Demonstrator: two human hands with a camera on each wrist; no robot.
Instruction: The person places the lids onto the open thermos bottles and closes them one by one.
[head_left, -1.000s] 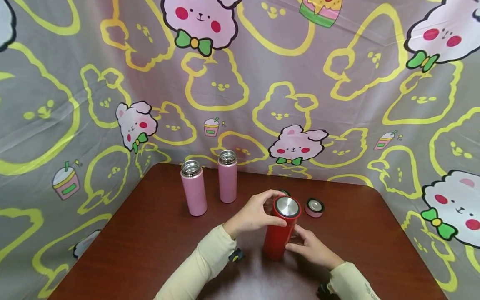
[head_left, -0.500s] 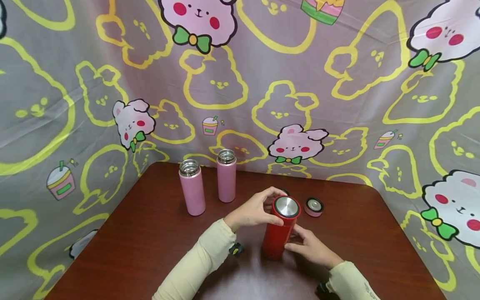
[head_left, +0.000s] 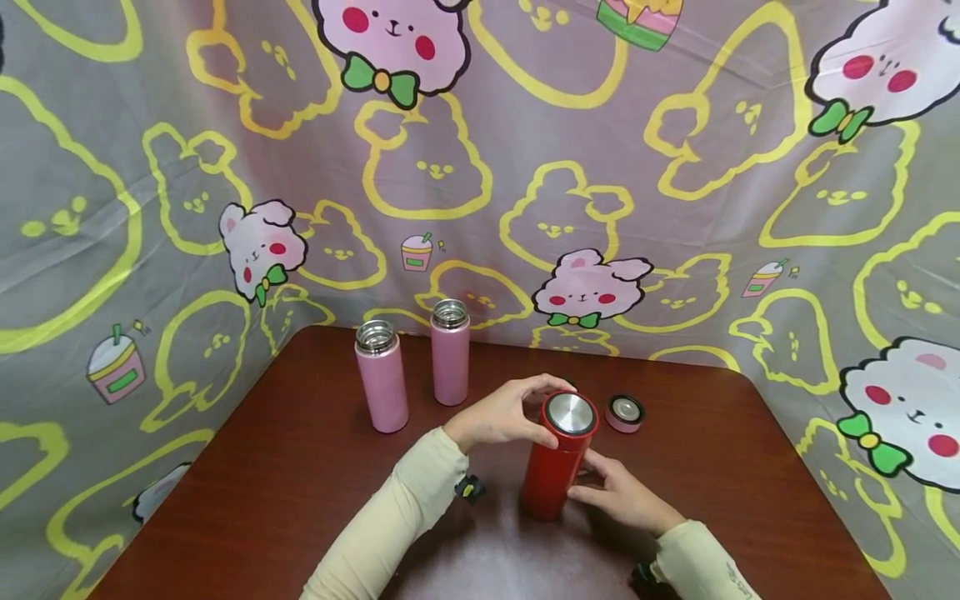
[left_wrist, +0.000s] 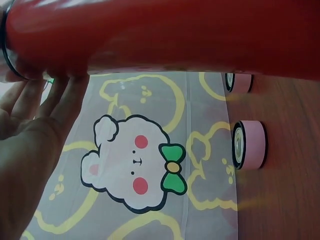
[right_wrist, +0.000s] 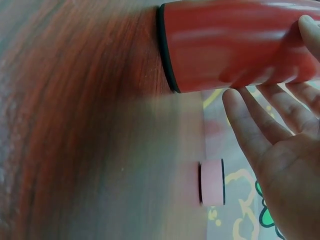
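Observation:
A red thermos bottle [head_left: 556, 479] with a steel disc on its top stands upright on the table. Around its upper end my left hand [head_left: 498, 417] holds on, thumb on the near side and fingers on the far side. Lower down, my right hand [head_left: 626, 496] holds the bottle's right side. In the right wrist view its thumb and fingers lie on opposite sides of the red wall, above a black base ring. A pink lid [head_left: 625, 413] lies behind the bottle to the right. A second pink lid [left_wrist: 240, 83] shows in the left wrist view, mostly hidden from the head camera.
Two pink bottles without lids stand at the back left: a nearer one [head_left: 382, 382] and a farther one [head_left: 450, 354], with steel mouths facing up. Behind the brown table [head_left: 255, 492] hangs a printed cloth [head_left: 480, 242], also along both sides.
My left thumb has slid slightly left along the bottle's upper end, while its fingertips on the far side show a little farther right. The bottle and my right hand stay nearly in place.

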